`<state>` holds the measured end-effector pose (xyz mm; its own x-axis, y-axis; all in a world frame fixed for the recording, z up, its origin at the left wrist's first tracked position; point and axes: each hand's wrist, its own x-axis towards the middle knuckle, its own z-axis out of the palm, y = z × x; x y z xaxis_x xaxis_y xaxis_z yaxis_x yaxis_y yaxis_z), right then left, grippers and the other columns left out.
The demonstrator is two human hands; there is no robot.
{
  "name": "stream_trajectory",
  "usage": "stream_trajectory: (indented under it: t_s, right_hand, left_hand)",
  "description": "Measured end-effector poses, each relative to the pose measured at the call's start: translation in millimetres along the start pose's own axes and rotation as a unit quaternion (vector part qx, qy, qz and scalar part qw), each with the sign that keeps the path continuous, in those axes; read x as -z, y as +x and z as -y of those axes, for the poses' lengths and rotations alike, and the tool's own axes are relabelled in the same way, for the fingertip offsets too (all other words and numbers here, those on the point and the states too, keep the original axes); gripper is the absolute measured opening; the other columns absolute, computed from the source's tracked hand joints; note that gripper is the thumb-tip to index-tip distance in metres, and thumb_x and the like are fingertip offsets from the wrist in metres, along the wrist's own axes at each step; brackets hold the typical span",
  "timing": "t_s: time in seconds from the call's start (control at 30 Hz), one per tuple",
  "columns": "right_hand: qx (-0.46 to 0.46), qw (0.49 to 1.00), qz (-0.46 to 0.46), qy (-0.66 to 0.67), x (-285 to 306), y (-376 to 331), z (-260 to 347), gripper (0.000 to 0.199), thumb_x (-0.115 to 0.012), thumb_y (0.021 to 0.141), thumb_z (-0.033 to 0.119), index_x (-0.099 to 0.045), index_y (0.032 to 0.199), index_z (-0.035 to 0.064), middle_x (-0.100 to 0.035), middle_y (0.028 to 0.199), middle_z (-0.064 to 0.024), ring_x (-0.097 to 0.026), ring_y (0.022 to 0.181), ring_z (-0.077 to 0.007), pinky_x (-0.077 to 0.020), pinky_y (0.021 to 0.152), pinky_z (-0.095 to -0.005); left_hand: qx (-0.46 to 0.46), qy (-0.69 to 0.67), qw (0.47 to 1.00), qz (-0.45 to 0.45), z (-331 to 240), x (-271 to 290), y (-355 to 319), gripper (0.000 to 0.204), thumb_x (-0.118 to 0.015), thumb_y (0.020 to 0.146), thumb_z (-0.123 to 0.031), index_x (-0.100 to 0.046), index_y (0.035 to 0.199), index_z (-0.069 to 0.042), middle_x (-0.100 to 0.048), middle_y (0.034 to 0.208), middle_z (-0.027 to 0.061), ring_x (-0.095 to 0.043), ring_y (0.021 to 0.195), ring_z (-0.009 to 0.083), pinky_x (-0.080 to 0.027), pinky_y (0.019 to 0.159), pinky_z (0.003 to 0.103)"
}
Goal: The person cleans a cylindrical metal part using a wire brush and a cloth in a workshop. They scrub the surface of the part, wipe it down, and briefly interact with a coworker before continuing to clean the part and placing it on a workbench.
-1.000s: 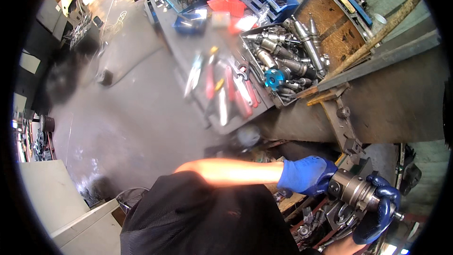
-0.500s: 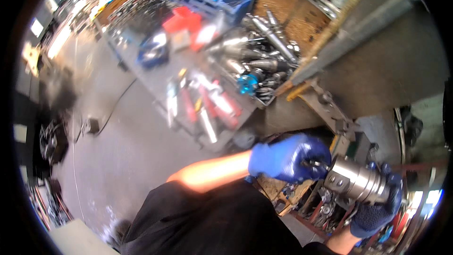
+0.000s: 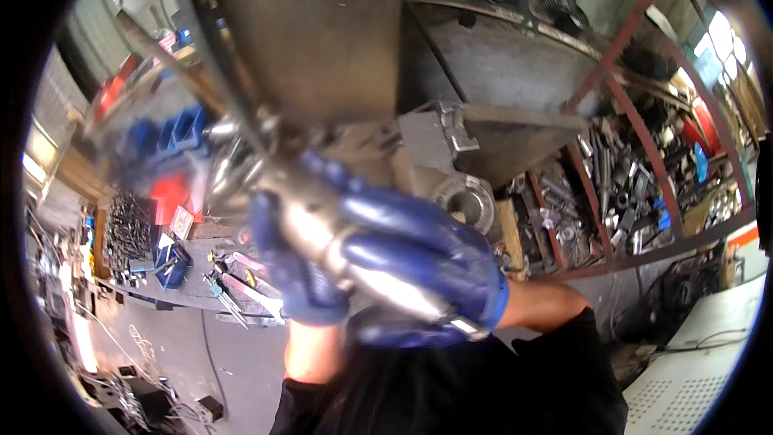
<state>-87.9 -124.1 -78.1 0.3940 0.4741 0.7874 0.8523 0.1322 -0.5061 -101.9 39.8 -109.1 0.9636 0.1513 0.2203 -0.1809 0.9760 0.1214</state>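
Across the middle of the head view lies a steel tool holder (image 3: 307, 229), thick and cylindrical with a narrower, shiny shank slanting down to the right. My left hand (image 3: 304, 282), in a blue glove, is closed on its thicker end from below, with the thumb along the left side. My right hand (image 3: 435, 246), also gloved in blue, wraps over the shank, its fingers pointing up and left. Motion blur smears the holder's upper end, so its details do not show. Behind it stands a grey metal fixture with a round socket (image 3: 467, 200), apart from both hands.
At left, a bench carries blue bins (image 3: 181, 130), a red plastic container (image 3: 170, 195) and several hand tools (image 3: 241, 278). A large metal panel (image 3: 322, 32) rises ahead. To the right, a red-framed rack (image 3: 618, 159) holds many metal parts.
My view has swung right, toward the fixture and the rack. The tool holder has gone from upper-end-left to slanting across my front, and my right hand now covers its shank.
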Motion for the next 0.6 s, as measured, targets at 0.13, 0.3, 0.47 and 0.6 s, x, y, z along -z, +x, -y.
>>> stream_trajectory:
  t_s: [0.13,0.3,0.47,0.6]
  right_hand:
    - [0.029,0.956,0.126,-0.264,67.2,-9.4,21.5,0.059,-0.067,0.091,0.026,-0.053,0.147,0.0116,-0.055,0.145,-0.0167,-0.062,0.125,-0.0313,-0.0585,0.095,-0.0436]
    - [-0.127,0.965,-0.077,-0.217,141.7,-57.0,24.6,0.046,-0.065,0.09,-0.003,-0.061,0.136,-0.001,-0.069,0.129,-0.0182,-0.068,0.115,-0.0283,-0.0523,0.1,-0.0375]
    - [-0.196,0.94,-0.225,-0.164,166.6,-107.2,3.5,0.038,-0.059,0.098,-0.002,-0.061,0.136,-0.0025,-0.068,0.129,-0.0173,-0.067,0.118,-0.0237,-0.0521,0.099,-0.0332]
    - [-0.259,0.934,-0.219,-0.115,180.9,-134.9,-5.1,0.04,-0.057,0.103,0.004,-0.055,0.142,-0.0028,-0.062,0.139,-0.0196,-0.065,0.124,-0.0279,-0.0537,0.103,-0.0361]
  left_hand:
    - [0.065,-0.007,0.979,0.194,-10.4,-25.4,53.3,0.057,-0.042,0.104,-0.052,-0.051,0.136,-0.006,-0.06,0.106,0.0098,-0.06,0.09,0.0246,-0.055,0.079,0.043]
    - [-0.172,0.228,0.949,0.136,12.5,-76.6,60.8,0.06,-0.055,0.099,-0.045,-0.052,0.139,-0.001,-0.066,0.122,0.0202,-0.068,0.108,0.0333,-0.054,0.103,0.052]
    - [-0.196,0.499,0.823,0.188,52.9,-68.3,72.4,0.076,-0.076,0.085,-0.032,-0.045,0.146,0.001,-0.063,0.127,0.0229,-0.067,0.114,0.0343,-0.055,0.104,0.049]
    - [-0.222,0.729,0.629,0.155,67.0,-58.2,59.9,0.092,-0.092,0.071,-0.03,-0.046,0.144,0.0,-0.063,0.128,0.0205,-0.067,0.115,0.0343,-0.058,0.102,0.043]
